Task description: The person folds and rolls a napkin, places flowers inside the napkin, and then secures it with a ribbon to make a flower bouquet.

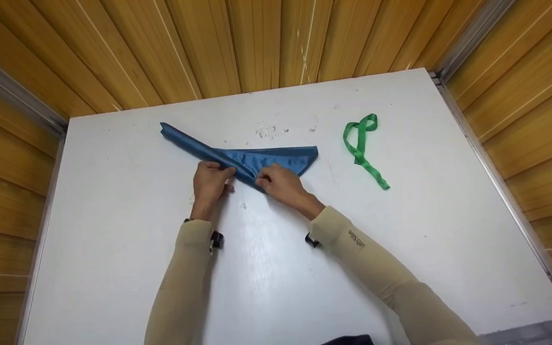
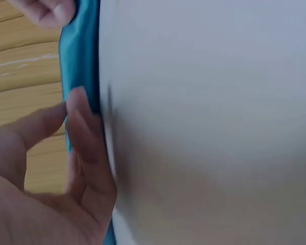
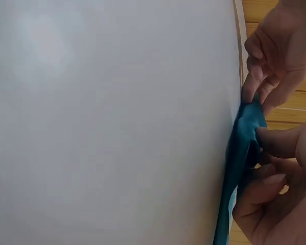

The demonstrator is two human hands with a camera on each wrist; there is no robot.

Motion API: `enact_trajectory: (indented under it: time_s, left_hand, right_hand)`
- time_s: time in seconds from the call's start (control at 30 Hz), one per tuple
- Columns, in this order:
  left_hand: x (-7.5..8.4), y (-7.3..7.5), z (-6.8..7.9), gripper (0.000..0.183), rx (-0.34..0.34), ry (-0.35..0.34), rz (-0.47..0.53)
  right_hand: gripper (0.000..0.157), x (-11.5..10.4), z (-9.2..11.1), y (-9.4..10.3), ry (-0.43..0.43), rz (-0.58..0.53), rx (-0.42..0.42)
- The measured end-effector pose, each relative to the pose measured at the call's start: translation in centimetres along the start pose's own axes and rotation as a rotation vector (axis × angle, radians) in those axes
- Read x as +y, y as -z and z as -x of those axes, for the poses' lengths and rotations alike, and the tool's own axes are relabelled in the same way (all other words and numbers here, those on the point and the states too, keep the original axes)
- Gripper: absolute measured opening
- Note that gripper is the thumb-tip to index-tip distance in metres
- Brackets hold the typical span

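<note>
A shiny blue cloth (image 1: 281, 160) lies on the white table, its near left part folded into a long narrow band (image 1: 185, 139) slanting to the upper left. The wider part spreads to the right in a pointed flap. My left hand (image 1: 209, 184) pinches the near edge of the band between thumb and fingers; the left wrist view shows the blue edge (image 2: 81, 51) running past those fingertips. With thumb and curled fingers, my right hand (image 1: 283, 184) grips the band's lower right end, also seen as dark blue folds (image 3: 239, 148) in the right wrist view.
A green ribbon (image 1: 360, 139) lies loosely looped on the table (image 1: 113, 215), right of the cloth. Wood-plank walls (image 1: 257, 43) stand behind the table and along both sides. Something dark (image 1: 350, 340) shows at the bottom edge, between the forearms.
</note>
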State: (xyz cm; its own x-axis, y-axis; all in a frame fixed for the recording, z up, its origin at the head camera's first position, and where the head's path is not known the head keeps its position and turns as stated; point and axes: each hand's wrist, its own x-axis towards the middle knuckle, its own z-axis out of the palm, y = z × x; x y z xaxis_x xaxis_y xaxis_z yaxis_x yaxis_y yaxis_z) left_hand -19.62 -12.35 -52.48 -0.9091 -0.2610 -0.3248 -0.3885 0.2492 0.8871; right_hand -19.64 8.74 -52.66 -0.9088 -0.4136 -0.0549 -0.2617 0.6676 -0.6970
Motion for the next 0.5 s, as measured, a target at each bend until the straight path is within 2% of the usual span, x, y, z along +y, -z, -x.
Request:
enact_trajectory:
  time_s: [0.1,0.23,0.37,0.5]
  left_hand:
    - [0.1,-1.1,0.0,0.054,0.085,0.011,-0.058]
    - [0.2,-1.9,-0.1,0.046,0.158,0.01,-0.149]
    - [0.2,-2.0,0.1,0.028,0.127,-0.014,-0.196]
    - [0.4,-2.1,0.4,0.025,0.089,-0.032,-0.21]
  right_hand:
    - [0.02,-0.1,0.1,0.0,-0.013,-0.008,0.007]
    - [0.017,-0.1,0.2,-0.2,-0.046,-0.074,-0.002]
    - [0.015,-0.2,0.2,-0.2,-0.036,-0.034,0.017]
    - [0.019,-0.2,0.2,0.1,-0.021,0.03,0.019]
